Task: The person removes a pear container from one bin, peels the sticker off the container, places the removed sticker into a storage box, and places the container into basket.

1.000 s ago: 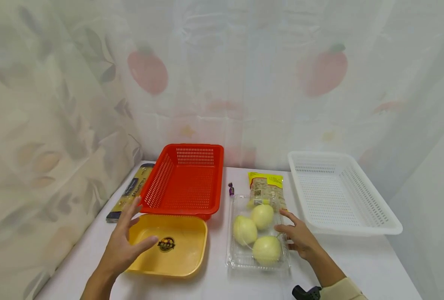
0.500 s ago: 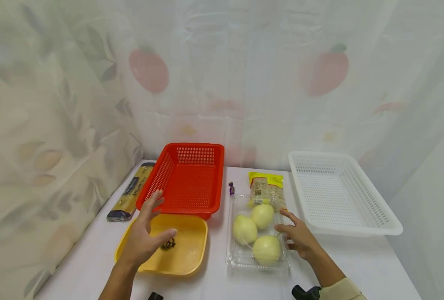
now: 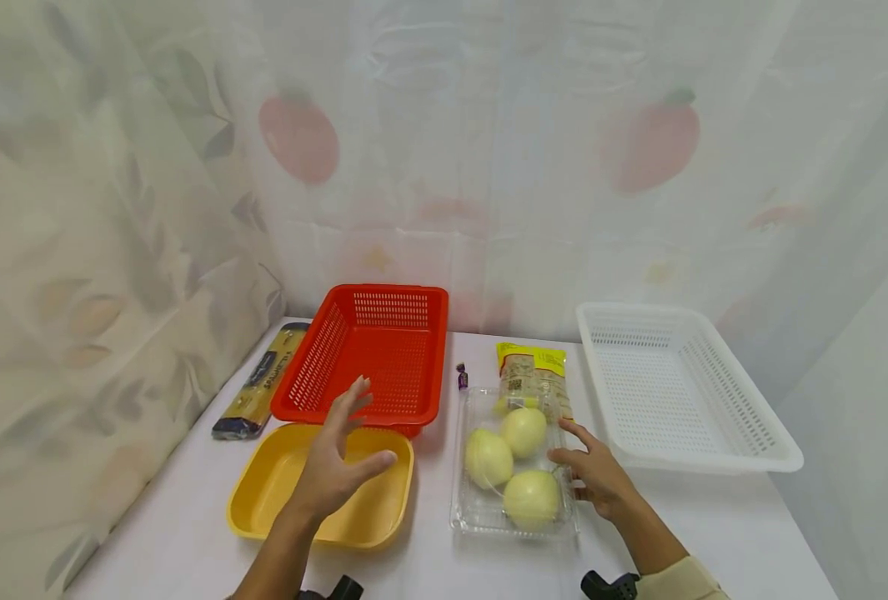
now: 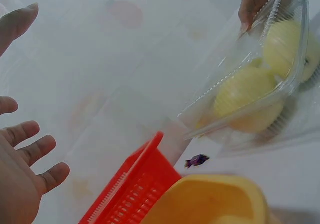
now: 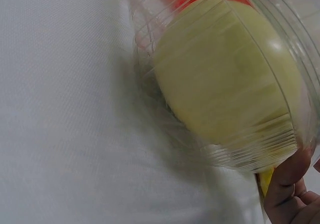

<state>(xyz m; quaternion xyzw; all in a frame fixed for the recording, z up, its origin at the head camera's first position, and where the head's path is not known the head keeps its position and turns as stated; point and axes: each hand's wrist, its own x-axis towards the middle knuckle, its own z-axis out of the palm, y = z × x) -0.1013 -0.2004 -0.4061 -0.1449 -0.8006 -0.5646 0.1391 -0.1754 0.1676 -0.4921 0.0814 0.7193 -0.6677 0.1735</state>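
Note:
A clear plastic clamshell box (image 3: 481, 523) with several pale yellow-green round fruits (image 3: 532, 498) inside lies mid-table. My right hand (image 3: 597, 471) is at its right side. In the right wrist view, one digit (image 5: 287, 181) touches the box's ridged edge, with bent fingers partly out of frame. My left hand (image 3: 334, 471) is in the air above the yellow basin (image 3: 271, 500), thumb and fingers spread apart, holding nothing. In the left wrist view, its fingers (image 4: 47, 176) are spread at the left, well apart from the box.
A red basket (image 3: 394, 358) stands behind the basin, with a spaghetti packet (image 3: 263, 379) to its left. A small purple-wrapped candy (image 3: 462, 377) lies near the box. Behind the box is a yellow-topped bag (image 3: 537, 360); at right stands a white basket (image 3: 661, 400).
My left hand has moved rightward across the yellow basin toward the clear box, its fingers still spread. The right hand and the box have stayed in place.

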